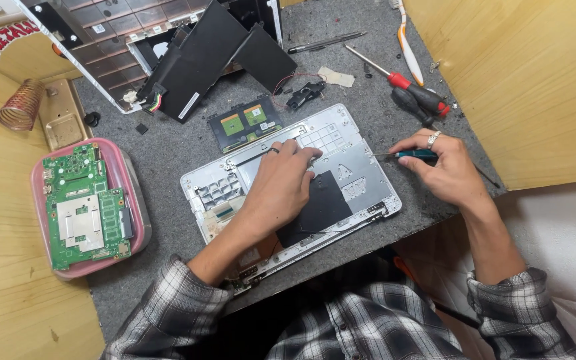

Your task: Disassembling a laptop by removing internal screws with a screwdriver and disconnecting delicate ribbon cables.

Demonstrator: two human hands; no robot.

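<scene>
Laptop shell (341, 175) near desk (168, 153) front edge, already gutted; green board (85, 203) out at left. Left hand (278, 187) pressing flat, released; right hand (445, 167) grasping small screwdriver (405, 154). Screws probably remaining.

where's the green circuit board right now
In the head view, the green circuit board lies in a pink tray at far left, left of the opened laptop case.
</scene>
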